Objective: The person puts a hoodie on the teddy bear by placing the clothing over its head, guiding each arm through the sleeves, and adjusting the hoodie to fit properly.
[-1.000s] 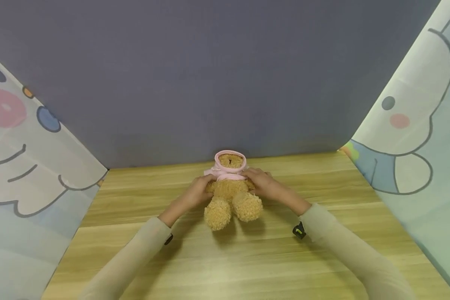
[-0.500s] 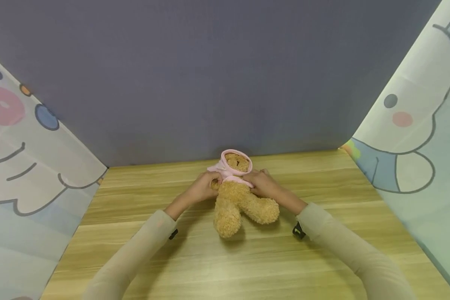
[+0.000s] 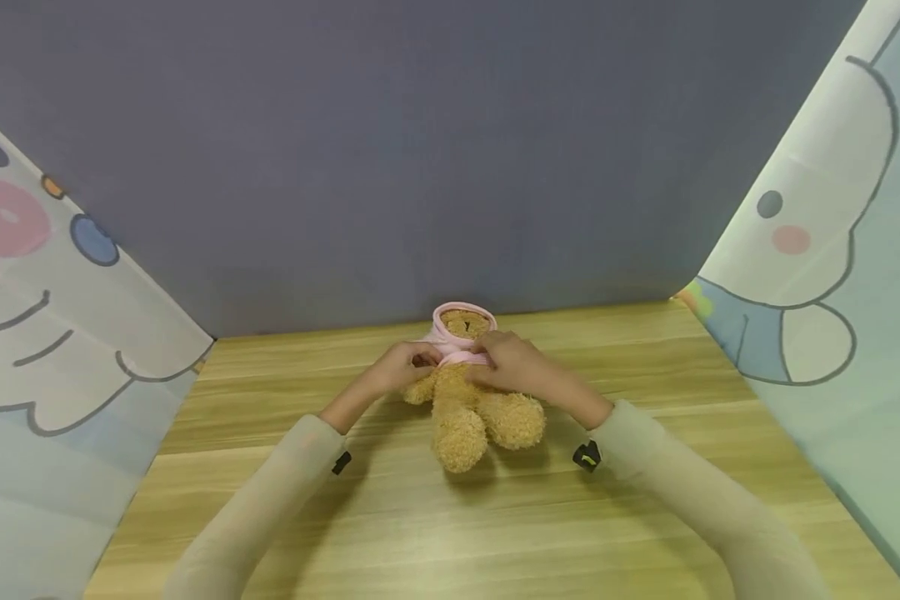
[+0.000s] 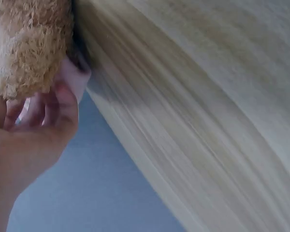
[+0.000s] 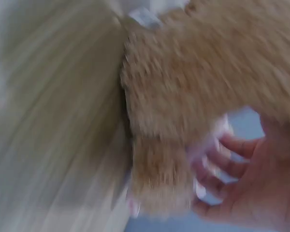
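Note:
A tan plush teddy bear [image 3: 456,417] lies on its back on the wooden table, feet toward me. Around its head and upper body is a pink top [image 3: 450,340], whose collar rings the muzzle and hides the eyes and ears. The left hand [image 3: 403,367] pinches the top's lower edge at the bear's left side in the head view, above one furry arm. Across the chest, the right hand [image 3: 516,367] holds the hem with fingers on the cloth and thumb at the belly. Curled fingers also show beside pink cloth in the blurred right wrist view.
Behind the bear rises a dark grey panel [image 3: 435,167], close to its head. Cartoon-printed curtains [image 3: 810,208] flank the wooden table [image 3: 435,533] on both sides. A small black device [image 3: 587,456] hangs at the right wrist.
The bear's legs swung right, then slightly back left. The left hand has shifted from the bear's arm to the top's edge, leaving that arm exposed. The right hand has moved inward over the chest.

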The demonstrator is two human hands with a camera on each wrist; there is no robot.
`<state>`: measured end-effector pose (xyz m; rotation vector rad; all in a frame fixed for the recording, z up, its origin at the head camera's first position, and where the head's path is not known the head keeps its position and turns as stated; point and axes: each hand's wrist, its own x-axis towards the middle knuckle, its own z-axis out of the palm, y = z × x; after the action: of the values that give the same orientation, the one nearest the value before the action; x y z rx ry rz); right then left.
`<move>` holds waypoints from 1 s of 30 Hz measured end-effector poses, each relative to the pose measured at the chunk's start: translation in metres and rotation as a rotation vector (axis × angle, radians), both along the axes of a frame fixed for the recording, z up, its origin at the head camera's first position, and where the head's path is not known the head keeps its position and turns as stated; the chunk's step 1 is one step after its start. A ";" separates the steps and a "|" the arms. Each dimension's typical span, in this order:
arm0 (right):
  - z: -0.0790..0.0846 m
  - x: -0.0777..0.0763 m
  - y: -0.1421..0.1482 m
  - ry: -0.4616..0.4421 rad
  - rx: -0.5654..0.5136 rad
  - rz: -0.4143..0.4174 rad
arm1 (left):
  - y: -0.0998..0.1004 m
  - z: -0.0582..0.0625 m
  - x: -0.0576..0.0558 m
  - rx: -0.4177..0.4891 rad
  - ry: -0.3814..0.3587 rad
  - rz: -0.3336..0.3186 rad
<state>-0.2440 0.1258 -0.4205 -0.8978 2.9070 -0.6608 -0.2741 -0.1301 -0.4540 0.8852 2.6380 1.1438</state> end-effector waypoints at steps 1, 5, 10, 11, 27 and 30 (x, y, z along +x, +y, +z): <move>-0.001 0.001 -0.006 -0.007 0.055 -0.019 | 0.002 -0.001 0.000 -0.024 0.032 -0.006; -0.006 0.003 -0.027 -0.052 0.218 -0.145 | 0.010 -0.001 0.001 -0.115 0.105 -0.023; -0.013 -0.001 -0.041 -0.005 0.328 -0.259 | 0.005 0.004 0.002 -0.119 0.089 -0.115; -0.016 -0.002 -0.042 0.004 0.332 -0.273 | 0.001 0.005 0.004 -0.097 0.057 -0.132; -0.038 0.012 -0.035 0.370 0.186 -0.152 | 0.007 -0.003 0.027 -0.336 0.231 0.209; -0.037 0.014 -0.037 0.341 0.198 -0.162 | 0.016 -0.006 0.025 -0.462 0.350 0.332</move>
<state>-0.2300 0.0892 -0.4574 -0.8302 3.2971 -0.2346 -0.2486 -0.1145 -0.4597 0.6141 3.2252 0.4000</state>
